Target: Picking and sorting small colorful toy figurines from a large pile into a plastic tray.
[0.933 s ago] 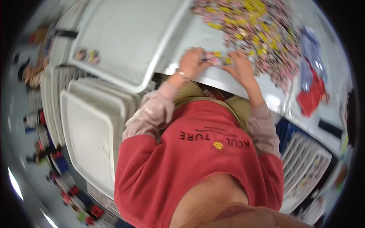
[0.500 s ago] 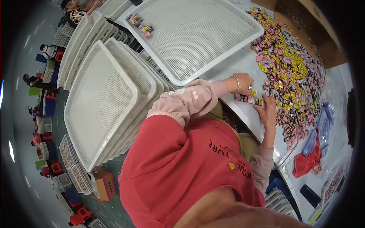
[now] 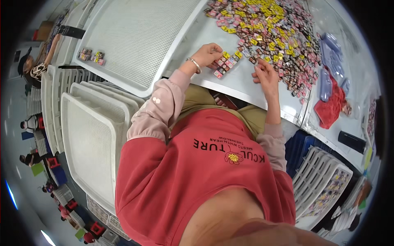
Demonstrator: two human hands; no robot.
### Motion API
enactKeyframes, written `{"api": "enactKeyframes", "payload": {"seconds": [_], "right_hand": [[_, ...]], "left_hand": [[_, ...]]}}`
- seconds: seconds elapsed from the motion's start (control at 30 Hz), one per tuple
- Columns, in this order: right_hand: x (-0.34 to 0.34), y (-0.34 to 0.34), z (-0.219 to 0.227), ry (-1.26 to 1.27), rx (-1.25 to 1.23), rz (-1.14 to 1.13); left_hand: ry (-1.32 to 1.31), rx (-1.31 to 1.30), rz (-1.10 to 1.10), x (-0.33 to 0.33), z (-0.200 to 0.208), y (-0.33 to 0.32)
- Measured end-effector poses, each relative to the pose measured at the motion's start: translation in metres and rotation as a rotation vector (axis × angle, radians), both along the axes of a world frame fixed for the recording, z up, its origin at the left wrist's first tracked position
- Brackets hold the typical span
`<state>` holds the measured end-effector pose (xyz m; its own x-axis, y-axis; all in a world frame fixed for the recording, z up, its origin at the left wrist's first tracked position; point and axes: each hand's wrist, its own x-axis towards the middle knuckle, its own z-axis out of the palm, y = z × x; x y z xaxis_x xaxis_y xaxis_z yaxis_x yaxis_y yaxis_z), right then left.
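Observation:
On the white table, two short rows of small square wrapped pieces (image 3: pixel 227 64) lie side by side, pink and brown with yellow ones at the far end. My left hand (image 3: pixel 206 55), a bracelet at its wrist, has its fingers curled against the left side of the rows. My right hand (image 3: pixel 267 78) is a little to the right of them, at the near edge of a big loose pile of like pieces (image 3: pixel 275 33). Its fingers are bent and apart, and nothing shows between them.
A large white mesh tray (image 3: pixel 135 41) stands left of the pile, with small groups of pieces (image 3: pixel 97 58) in its corner. Stacked trays (image 3: pixel 90 135) rise at my left. Purple plastic items (image 3: pixel 331 53) and a red cloth (image 3: pixel 328 104) lie at the right. Another person (image 3: pixel 35 67) is at far left.
My view has turned, shifting the table leftward. My right hand has left the rows and moved right to the pile's edge. A person's arm now reaches toward the big tray.

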<state>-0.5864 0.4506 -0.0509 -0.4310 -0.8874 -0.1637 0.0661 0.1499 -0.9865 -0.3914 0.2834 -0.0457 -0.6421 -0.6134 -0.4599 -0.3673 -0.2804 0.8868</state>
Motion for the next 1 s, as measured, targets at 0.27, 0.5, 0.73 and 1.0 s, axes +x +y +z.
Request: {"api": "enactKeyframes", "payload": {"seconds": [0.27,0.5,0.73,1.0], "right_hand": [[0.016,-0.032,0.019,-0.002,0.126,0.16],[0.013,-0.042,0.006,-0.265,0.033,0.235],[0.012,-0.048,0.012,-0.399,-0.023,0.265],[0.016,-0.049,-0.001,-0.569,-0.19,0.111]], "left_hand": [[0.036,-0.014,-0.201,0.006,0.01,0.004],[0.191,0.137,-0.15,-0.001,0.001,0.001],[0.191,0.102,-0.186,0.0,0.011,-0.015],[0.248,0.219,-0.104,0.008,0.033,-0.018]]}}
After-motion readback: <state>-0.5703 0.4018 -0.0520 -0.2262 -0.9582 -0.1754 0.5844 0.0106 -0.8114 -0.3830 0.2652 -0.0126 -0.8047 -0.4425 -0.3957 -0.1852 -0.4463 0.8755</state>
